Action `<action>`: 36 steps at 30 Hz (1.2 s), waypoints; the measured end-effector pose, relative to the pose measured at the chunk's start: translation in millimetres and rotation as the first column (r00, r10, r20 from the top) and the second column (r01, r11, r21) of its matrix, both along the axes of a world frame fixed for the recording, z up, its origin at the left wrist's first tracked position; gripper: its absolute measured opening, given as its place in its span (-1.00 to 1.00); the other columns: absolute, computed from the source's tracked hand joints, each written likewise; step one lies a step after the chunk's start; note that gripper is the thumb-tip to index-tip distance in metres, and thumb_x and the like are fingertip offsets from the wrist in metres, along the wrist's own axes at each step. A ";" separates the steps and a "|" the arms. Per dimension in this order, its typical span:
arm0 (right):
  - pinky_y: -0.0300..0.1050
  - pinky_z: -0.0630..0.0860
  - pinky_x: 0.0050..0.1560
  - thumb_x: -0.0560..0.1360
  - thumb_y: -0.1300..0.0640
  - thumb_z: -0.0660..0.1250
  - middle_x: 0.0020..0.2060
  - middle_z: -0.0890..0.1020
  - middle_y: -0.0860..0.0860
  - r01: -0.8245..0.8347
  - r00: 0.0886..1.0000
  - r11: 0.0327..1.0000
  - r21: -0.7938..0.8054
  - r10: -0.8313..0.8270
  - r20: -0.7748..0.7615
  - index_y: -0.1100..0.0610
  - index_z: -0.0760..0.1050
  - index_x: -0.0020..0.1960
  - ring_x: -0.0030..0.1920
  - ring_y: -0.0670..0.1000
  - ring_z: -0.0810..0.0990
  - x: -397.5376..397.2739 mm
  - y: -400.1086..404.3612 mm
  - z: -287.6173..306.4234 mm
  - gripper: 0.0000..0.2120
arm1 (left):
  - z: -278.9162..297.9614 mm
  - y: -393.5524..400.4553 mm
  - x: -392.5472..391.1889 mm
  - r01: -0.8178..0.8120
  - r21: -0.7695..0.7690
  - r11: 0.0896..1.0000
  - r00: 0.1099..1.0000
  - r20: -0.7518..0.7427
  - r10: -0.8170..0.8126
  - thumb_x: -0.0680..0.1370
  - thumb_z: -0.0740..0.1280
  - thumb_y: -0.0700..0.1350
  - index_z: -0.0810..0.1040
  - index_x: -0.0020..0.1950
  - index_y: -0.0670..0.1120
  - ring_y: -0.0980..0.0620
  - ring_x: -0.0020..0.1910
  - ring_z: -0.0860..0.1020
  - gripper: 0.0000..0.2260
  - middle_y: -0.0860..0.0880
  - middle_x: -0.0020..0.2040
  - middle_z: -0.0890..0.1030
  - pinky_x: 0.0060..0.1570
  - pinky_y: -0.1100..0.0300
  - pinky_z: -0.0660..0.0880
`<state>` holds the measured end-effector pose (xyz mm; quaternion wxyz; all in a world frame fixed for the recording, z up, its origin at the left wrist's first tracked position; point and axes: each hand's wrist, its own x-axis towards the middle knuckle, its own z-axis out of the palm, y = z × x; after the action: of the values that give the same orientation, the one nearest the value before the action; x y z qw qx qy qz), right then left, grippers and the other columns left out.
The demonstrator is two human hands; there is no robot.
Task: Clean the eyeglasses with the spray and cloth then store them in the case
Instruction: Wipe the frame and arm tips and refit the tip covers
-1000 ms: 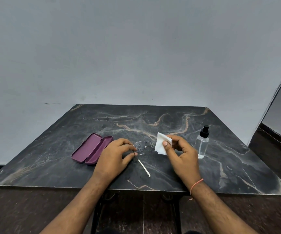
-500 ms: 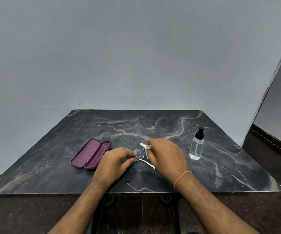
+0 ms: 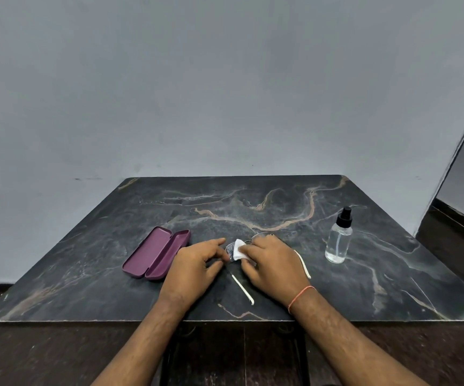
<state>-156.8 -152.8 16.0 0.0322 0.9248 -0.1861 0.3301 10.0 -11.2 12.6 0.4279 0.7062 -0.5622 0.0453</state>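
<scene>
From the head camera, a dark marble-patterned tabletop [image 3: 253, 207] with tan and pale veins meets a plain grey wall. Near its front middle, the left hand [image 3: 194, 270] pinches the thin-rimmed eyeglasses [image 3: 230, 250] at the edge of one clear lens, thumb and forefinger closed on the frame. The right hand [image 3: 274, 264] curls round a small white cloth [image 3: 239, 252] and presses it against that lens; a thin orange thread circles its wrist. Two slim white temple arms stick out toward the table's front edge, one between the hands, one to the right of the right hand. Just left lies the open case [image 3: 155, 253], a smooth, oblong maroon shell. Well to the right stands the spray bottle [image 3: 339, 240], clear, cylindrical, black-capped.
</scene>
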 end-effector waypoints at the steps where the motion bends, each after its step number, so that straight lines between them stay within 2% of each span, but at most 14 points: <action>1: -0.05 0.58 -0.24 0.50 -0.06 0.29 -0.23 0.63 -0.08 0.000 1.000 1.000 0.001 0.000 -0.012 -0.02 0.69 -0.05 -0.17 0.06 0.60 0.6 0.0 -0.9 -0.77 | 0.3 -0.7 0.0 0.006 0.014 1.000 1.000 -0.001 -0.006 0.47 0.53 -0.29 0.73 -0.07 0.09 0.40 0.20 0.63 -0.75 0.30 0.12 0.72 0.22 0.29 0.58; 3: -0.03 0.58 -0.27 0.52 -0.07 0.29 -0.23 0.62 -0.09 0.006 1.000 1.000 -0.007 -0.006 -0.021 -0.04 0.68 -0.05 -0.16 0.05 0.59 1.0 0.1 -2.1 -0.79 | 0.2 -0.6 0.5 0.010 0.024 1.000 1.000 0.015 -0.011 0.47 0.52 -0.27 0.72 -0.07 0.10 0.37 0.12 0.66 -0.75 0.27 0.04 0.75 0.15 0.24 0.60; 6: -0.04 0.57 -0.24 0.56 -0.05 0.32 -0.22 0.61 -0.09 -0.005 1.000 1.000 -0.009 0.005 -0.003 -0.03 0.68 -0.03 -0.15 0.04 0.58 0.1 -0.5 -2.8 -0.81 | -0.9 1.1 -0.1 0.008 -0.012 1.000 1.000 0.018 -0.008 0.48 0.55 -0.26 0.74 -0.04 0.10 0.37 0.13 0.67 -0.76 0.25 0.04 0.76 0.16 0.24 0.61; 9: 0.00 0.61 -0.18 0.59 -0.03 0.27 -0.17 0.65 -0.06 -0.070 0.997 0.997 0.021 0.070 0.016 0.00 0.69 0.08 -0.12 0.07 0.60 0.8 -1.2 -3.6 -0.75 | -2.5 1.3 -0.7 -0.005 -0.040 0.999 1.000 0.001 0.005 0.49 0.57 -0.23 0.75 -0.02 0.11 0.38 0.10 0.68 -0.77 0.26 0.03 0.77 0.13 0.25 0.64; 13: -0.02 0.57 -0.28 0.63 -0.09 0.24 -0.12 0.67 -0.12 -0.177 0.984 0.981 0.073 0.178 -0.003 -0.06 0.71 0.18 -0.12 0.05 0.61 -0.2 1.7 0.3 -0.70 | -3.4 2.5 -0.8 -0.021 -0.003 1.000 1.000 0.023 0.021 0.53 0.57 -0.13 0.72 0.03 0.12 0.33 -0.06 0.71 -0.83 0.26 -0.05 0.76 -0.01 0.17 0.65; 16: -0.02 0.57 -0.27 0.59 -0.17 0.22 -0.17 0.65 -0.13 -0.174 0.984 0.978 0.117 0.177 -0.017 -0.09 0.73 0.10 -0.13 0.02 0.61 -3.4 3.0 4.7 -0.65 | -2.7 3.1 -2.2 -0.012 0.032 0.999 1.000 0.020 0.011 0.54 0.56 -0.10 0.72 0.05 0.12 0.32 -0.09 0.71 -0.85 0.26 -0.07 0.76 -0.02 0.17 0.65; 21: 0.02 0.57 -0.29 0.55 -0.12 0.25 -0.26 0.61 -0.10 -0.001 1.000 0.998 0.071 0.001 0.006 -0.02 0.70 -0.14 -0.15 0.00 0.58 0.3 1.7 -3.1 -0.70 | -0.8 3.2 -3.3 -0.007 0.027 1.000 0.998 0.065 0.005 0.54 0.57 -0.14 0.73 0.05 0.12 0.37 -0.02 0.69 -0.83 0.28 0.00 0.76 0.02 0.30 0.62; 24: -0.03 0.53 -0.32 0.61 -0.11 0.24 -0.22 0.60 -0.11 -0.023 0.999 0.997 0.078 0.020 0.039 -0.05 0.70 -0.03 -0.14 0.01 0.58 1.1 -0.6 -3.0 -0.72 | -0.9 3.3 -4.2 0.002 0.030 1.000 0.995 0.100 -0.005 0.54 0.57 -0.14 0.72 0.07 0.12 0.37 -0.03 0.70 -0.81 0.28 -0.01 0.76 0.01 0.30 0.62; 27: -0.08 0.52 -0.30 0.59 -0.13 0.29 -0.15 0.61 -0.13 -0.118 0.993 0.987 0.110 0.120 -0.012 -0.13 0.70 0.11 -0.12 -0.03 0.59 -2.0 0.2 0.2 -0.76 | -0.8 4.0 -4.7 -0.015 0.031 0.999 0.990 0.142 0.010 0.55 0.55 -0.11 0.69 0.09 0.14 0.30 -0.10 0.71 -0.81 0.23 -0.05 0.77 -0.07 0.25 0.63; 30: -0.08 0.54 -0.27 0.52 -0.17 0.29 -0.20 0.62 -0.13 -0.122 0.992 0.982 0.141 0.126 -0.018 -0.12 0.74 0.02 -0.14 -0.03 0.63 -5.1 4.2 3.1 -0.71 | -1.2 4.2 -5.1 -0.018 0.027 0.999 0.987 0.161 0.013 0.56 0.55 -0.11 0.67 0.10 0.13 0.26 -0.10 0.72 -0.81 0.21 -0.04 0.77 -0.07 0.20 0.65; 33: -0.09 0.52 -0.31 0.56 -0.17 0.28 -0.25 0.60 -0.11 -0.021 1.000 0.997 0.069 0.021 0.001 -0.06 0.73 -0.10 -0.16 -0.01 0.61 -2.8 2.3 0.5 -0.70 | -1.9 4.0 -4.8 -0.021 0.032 0.999 0.988 0.152 0.015 0.57 0.53 -0.11 0.68 0.10 0.12 0.30 -0.08 0.71 -0.83 0.24 -0.03 0.76 -0.05 0.20 0.65; 36: -0.09 0.49 -0.32 0.59 -0.15 0.31 -0.22 0.58 -0.12 -0.027 0.999 0.996 0.084 0.025 0.027 -0.08 0.71 -0.05 -0.16 -0.03 0.59 -0.9 0.2 0.2 -0.75 | -2.4 3.5 -4.6 -0.021 0.034 0.999 0.986 0.166 0.016 0.58 0.52 -0.10 0.66 0.11 0.12 0.24 -0.08 0.73 -0.83 0.21 -0.03 0.77 -0.06 0.15 0.65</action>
<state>-157.7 -152.6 16.2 -0.0135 0.9233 -0.1882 0.3345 5.4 -7.7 10.2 0.3665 0.7127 -0.5900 0.0980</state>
